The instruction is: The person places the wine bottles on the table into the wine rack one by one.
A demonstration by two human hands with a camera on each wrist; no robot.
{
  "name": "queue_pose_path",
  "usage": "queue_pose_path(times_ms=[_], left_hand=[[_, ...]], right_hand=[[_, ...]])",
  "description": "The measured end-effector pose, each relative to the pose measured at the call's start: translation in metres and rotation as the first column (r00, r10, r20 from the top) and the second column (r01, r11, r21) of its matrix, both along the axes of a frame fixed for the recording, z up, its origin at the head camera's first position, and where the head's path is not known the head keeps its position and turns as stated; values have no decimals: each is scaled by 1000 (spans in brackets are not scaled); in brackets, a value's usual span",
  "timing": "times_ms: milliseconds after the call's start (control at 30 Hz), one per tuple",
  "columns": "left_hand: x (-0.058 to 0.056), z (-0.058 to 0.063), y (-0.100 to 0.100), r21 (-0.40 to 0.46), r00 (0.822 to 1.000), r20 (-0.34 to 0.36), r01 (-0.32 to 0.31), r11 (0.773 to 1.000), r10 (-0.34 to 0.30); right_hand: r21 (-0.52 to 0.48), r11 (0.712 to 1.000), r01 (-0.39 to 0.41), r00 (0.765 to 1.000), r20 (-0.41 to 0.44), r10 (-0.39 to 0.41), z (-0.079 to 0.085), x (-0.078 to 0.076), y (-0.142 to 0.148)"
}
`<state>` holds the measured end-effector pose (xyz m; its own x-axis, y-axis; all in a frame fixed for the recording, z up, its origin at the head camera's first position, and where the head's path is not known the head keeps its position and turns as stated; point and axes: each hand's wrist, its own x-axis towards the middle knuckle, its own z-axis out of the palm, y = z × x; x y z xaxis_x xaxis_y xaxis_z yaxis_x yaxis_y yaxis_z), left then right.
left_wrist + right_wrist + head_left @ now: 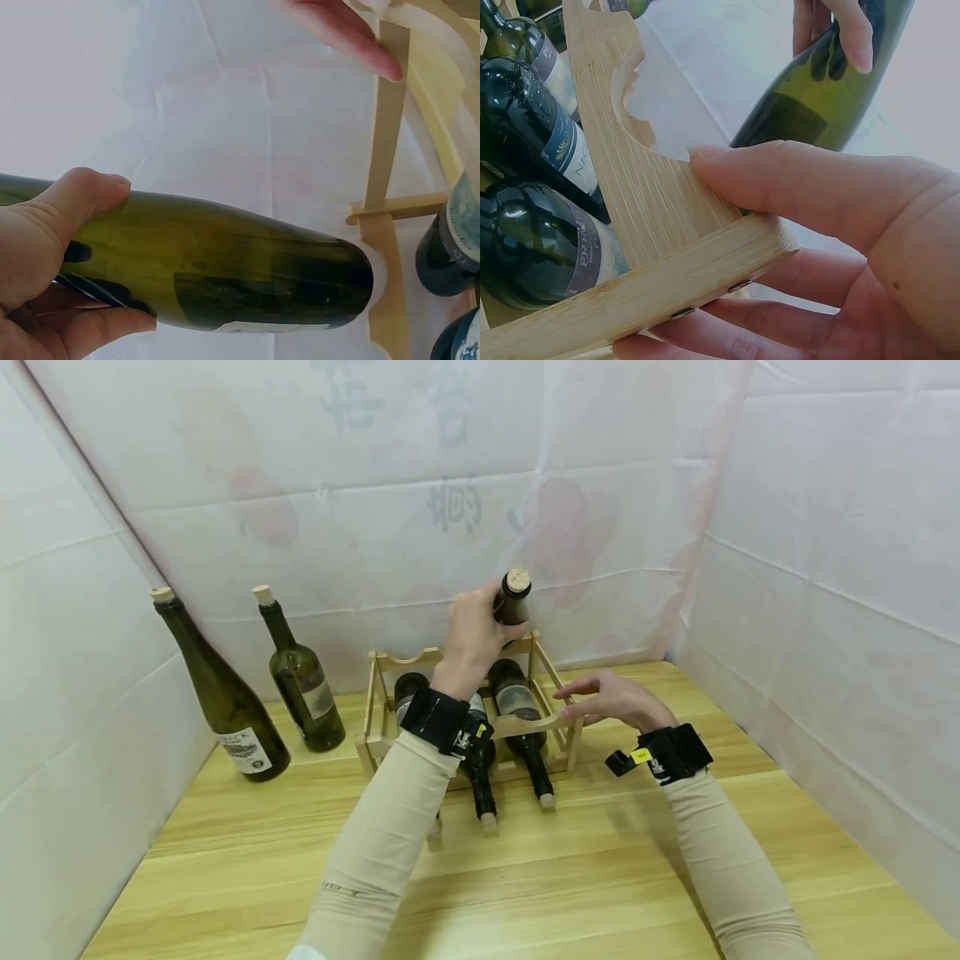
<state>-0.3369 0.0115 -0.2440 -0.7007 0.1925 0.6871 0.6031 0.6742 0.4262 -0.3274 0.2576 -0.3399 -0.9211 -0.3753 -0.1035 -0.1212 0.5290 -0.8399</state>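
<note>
My left hand (474,635) grips a corked green wine bottle (247,255) round its upper part, above the back of a wooden wine rack (573,743). The cork end tips toward me in the head view; in the left wrist view, the bottle's base overlaps the scalloped rail (386,292). At the rack's right front corner, my right hand (817,195) holds the frame, its thumb on the notched top rail (652,202) and its fingers beneath. Three dark bottles lie in the lower tier, including this right one (517,702), their corked necks pointing toward me.
Two corked green bottles stand upright left of the rack: a tall one (232,710) with a white label and a shorter one (307,693). White sheeting (360,527) encloses the back and sides of the wooden table (570,877).
</note>
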Motion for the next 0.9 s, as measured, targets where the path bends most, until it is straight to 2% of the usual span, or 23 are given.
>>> queue_pose_path(times_ms=[233,467,733,900], left_hand=[[-9,-6,6,-35,1000,12,-19,999,20],[-10,-12,10,-52,1000,8,-24,998,25],[-14,-10,12,-59,1000,-9,9,998,-10],[-18,-11,10,-50,1000,19,9,999,-8]], right_hand=[[4,1000,-2,1000,8,2,0,1,-2],[1,1000,14,1000,20,-14,0,1,-2],[3,1000,10,1000,15,-10,2,1,-3],[10,1000,9,1000,17,-9,1,-1,-4]])
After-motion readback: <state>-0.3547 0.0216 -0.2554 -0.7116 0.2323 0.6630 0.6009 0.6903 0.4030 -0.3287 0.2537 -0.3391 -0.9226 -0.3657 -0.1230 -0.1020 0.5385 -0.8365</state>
